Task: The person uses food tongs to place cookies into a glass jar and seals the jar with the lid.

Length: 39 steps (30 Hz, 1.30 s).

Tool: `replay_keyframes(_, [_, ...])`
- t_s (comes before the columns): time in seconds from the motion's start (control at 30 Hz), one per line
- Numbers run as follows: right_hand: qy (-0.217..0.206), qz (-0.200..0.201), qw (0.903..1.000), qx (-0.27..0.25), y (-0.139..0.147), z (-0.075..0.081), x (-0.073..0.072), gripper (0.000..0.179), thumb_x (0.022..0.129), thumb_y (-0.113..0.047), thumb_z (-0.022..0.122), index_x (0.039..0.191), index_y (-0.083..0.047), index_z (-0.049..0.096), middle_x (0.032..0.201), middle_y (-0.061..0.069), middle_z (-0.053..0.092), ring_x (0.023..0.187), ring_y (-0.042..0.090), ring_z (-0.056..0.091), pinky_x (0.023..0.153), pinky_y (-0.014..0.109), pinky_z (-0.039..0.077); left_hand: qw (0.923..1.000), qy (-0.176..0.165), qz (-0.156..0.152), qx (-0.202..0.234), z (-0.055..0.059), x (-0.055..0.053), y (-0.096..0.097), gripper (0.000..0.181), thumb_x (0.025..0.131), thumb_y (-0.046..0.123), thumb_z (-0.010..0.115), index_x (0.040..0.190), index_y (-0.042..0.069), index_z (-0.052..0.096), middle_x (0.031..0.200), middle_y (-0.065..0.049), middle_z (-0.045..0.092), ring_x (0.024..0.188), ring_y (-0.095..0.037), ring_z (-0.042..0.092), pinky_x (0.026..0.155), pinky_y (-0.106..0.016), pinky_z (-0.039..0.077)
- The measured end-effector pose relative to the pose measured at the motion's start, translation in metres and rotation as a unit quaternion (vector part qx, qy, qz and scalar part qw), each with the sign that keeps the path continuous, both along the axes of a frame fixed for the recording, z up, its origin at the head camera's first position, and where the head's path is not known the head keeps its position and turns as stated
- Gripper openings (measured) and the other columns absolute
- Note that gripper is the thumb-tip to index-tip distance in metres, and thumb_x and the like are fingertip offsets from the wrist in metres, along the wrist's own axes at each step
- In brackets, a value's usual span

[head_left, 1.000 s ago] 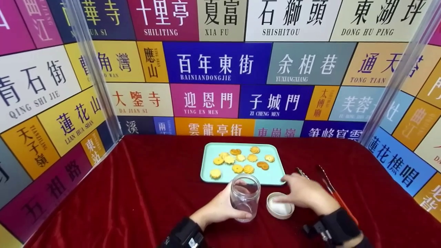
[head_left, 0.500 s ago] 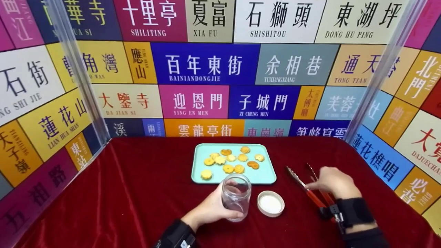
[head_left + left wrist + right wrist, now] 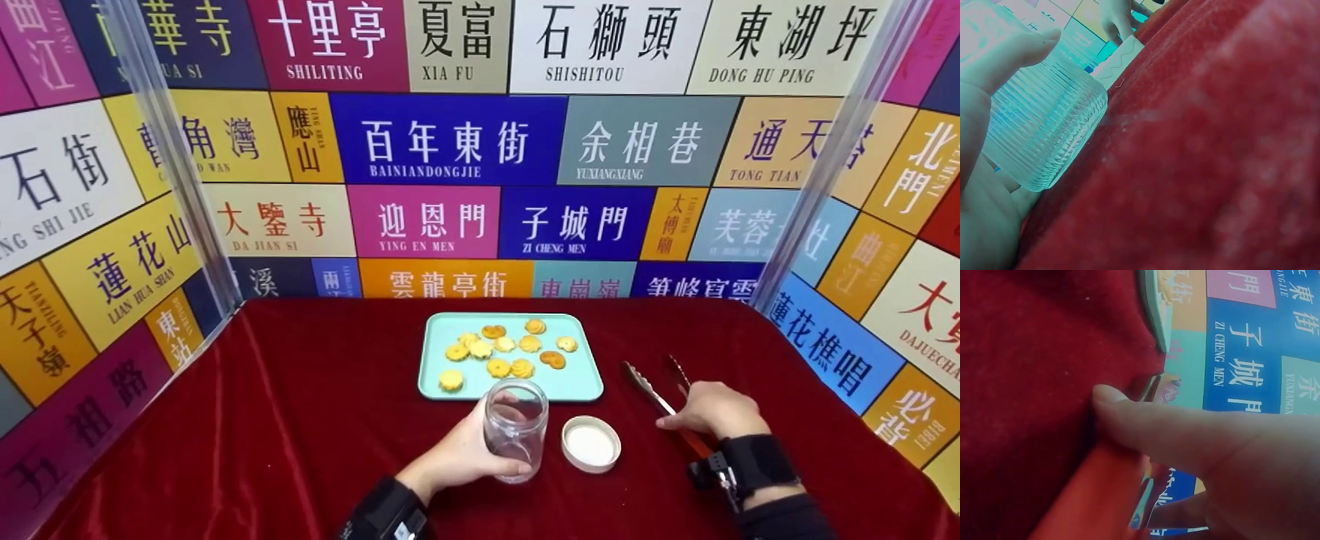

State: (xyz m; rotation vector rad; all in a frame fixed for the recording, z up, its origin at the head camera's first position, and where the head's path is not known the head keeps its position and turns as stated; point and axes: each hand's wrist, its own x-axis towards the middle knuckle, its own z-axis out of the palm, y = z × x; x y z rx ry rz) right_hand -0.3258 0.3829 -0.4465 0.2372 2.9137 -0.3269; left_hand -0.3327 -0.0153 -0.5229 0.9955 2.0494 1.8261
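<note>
My left hand (image 3: pixel 459 451) grips an open, clear glass jar (image 3: pixel 531 444) from the left, thumb across its front. Ribbed glass walls of the jar (image 3: pixel 1053 115) show in the left wrist view; no contents are visible. At the right, my right hand (image 3: pixel 716 411) holds a pair of tongs (image 3: pixel 648 387) with metal arms and orange-red handles. Its thumb lies along one handle (image 3: pixel 1092 495) in the right wrist view, with the fingers on the far side, partly hidden. The tongs' arms are spread and lie close over the cloth, tips pointing away from me.
A mint-green tray (image 3: pixel 435 391) with several cookies (image 3: pixel 499 367) lies behind the jar. Between the jar and the tongs sits a round lid (image 3: pixel 591 444), its white inner side up. Dark red cloth (image 3: pixel 315 420) covers the table. Sign-covered panels (image 3: pixel 457 139) enclose the back and sides.
My right hand has moved right from over the lid to the tongs, then lowered and taken hold of them. My left hand keeps its grip on the jar. The head view has swung rightward.
</note>
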Motion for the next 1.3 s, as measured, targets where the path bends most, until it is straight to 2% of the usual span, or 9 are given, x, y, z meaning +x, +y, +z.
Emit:
replay_keyframes(0.17, [0.002,-0.001,0.9999,-0.014,0.004,0.002,0.001,0.054,0.086,-0.051,0.082,0.095,0.0,0.067,0.095,0.019,0.065,0.085,0.033,0.063,0.08,0.058,0.054,1.0,0.002,0.0,-0.003,0.0,-0.001,0.001,0.098,0.077,0.014,0.096,0.157,0.021,0.039,0.141,-0.011,0.064,0.129,-0.016,0.061,0.116,-0.032,0.043])
replay_keyframes(0.4, [0.008,0.012,0.9984,-0.054,0.007,0.005,0.002,0.048,0.088,-0.042,0.078,0.094,0.003,0.062,0.086,0.014,0.061,0.077,0.029,0.06,0.07,0.044,0.052,0.9998,0.007,0.01,-0.015,0.0,-0.001,0.0,0.098,0.077,0.016,0.096,0.157,0.021,0.039,0.138,-0.007,0.066,0.128,-0.015,0.062,0.116,-0.032,0.043])
replay_keyframes(0.5, [0.017,0.011,0.9977,-0.065,0.008,0.009,0.0,0.059,0.09,-0.044,0.078,0.104,0.009,0.059,0.092,0.018,0.061,0.082,0.032,0.06,0.073,0.047,0.053,0.9999,0.008,0.006,-0.011,0.0,-0.002,0.001,0.099,0.077,0.016,0.096,0.157,0.021,0.038,0.139,-0.008,0.065,0.128,-0.015,0.061,0.116,-0.032,0.042])
replay_keyframes(0.6, [0.036,0.013,0.9968,-0.069,0.009,0.012,-0.001,0.08,0.091,-0.051,0.077,0.123,0.018,0.051,0.11,0.033,0.062,0.098,0.043,0.062,0.085,0.057,0.054,0.9999,0.009,0.003,-0.006,0.001,-0.003,0.002,0.098,0.076,0.016,0.096,0.156,0.019,0.04,0.14,-0.009,0.065,0.128,-0.016,0.061,0.116,-0.032,0.042])
replay_keyframes(0.67, [0.054,0.015,0.9955,-0.076,0.008,0.014,-0.001,0.09,0.092,-0.055,0.076,0.132,0.02,0.046,0.121,0.038,0.06,0.104,0.047,0.061,0.089,0.06,0.053,0.9999,0.009,0.003,-0.005,0.001,-0.003,0.002,0.096,0.076,0.016,0.097,0.154,0.019,0.041,0.14,-0.01,0.064,0.128,-0.016,0.061,0.116,-0.032,0.043])
replay_keyframes(0.73, [0.077,0.016,0.9932,-0.086,0.006,0.013,-0.002,0.091,0.093,-0.057,0.075,0.135,0.018,0.046,0.123,0.037,0.061,0.103,0.045,0.062,0.088,0.058,0.053,1.0,0.007,0.005,-0.005,0.001,-0.002,0.002,0.095,0.075,0.016,0.097,0.153,0.019,0.042,0.14,-0.01,0.064,0.128,-0.015,0.061,0.115,-0.031,0.043])
replay_keyframes(0.87, [0.133,0.026,0.9861,-0.096,0.0,0.008,-0.006,0.077,0.094,-0.055,0.075,0.131,0.009,0.053,0.111,0.027,0.065,0.089,0.034,0.059,0.077,0.048,0.05,1.0,0.005,0.001,0.001,0.0,-0.003,0.002,0.095,0.076,0.014,0.097,0.153,0.021,0.042,0.141,-0.012,0.063,0.129,-0.017,0.061,0.116,-0.031,0.042])
replay_keyframes(1.03, [0.196,0.036,0.9773,-0.071,-0.011,0.004,-0.008,0.077,0.095,-0.056,0.074,0.137,0.006,0.056,0.117,0.028,0.065,0.096,0.039,0.062,0.081,0.058,0.052,1.0,0.008,0.002,0.001,-0.001,-0.002,0.002,0.097,0.076,0.014,0.097,0.155,0.022,0.041,0.142,-0.013,0.064,0.13,-0.017,0.061,0.117,-0.031,0.042])
replay_keyframes(1.3, [0.236,0.049,0.9683,-0.067,-0.038,-0.001,-0.013,0.067,0.098,-0.063,0.067,0.119,0.001,0.069,0.103,0.022,0.072,0.081,0.034,0.066,0.068,0.055,0.053,1.0,0.008,0.004,0.0,-0.001,-0.002,0.0,0.097,0.076,0.014,0.096,0.155,0.021,0.04,0.142,-0.013,0.063,0.13,-0.017,0.06,0.117,-0.031,0.041])
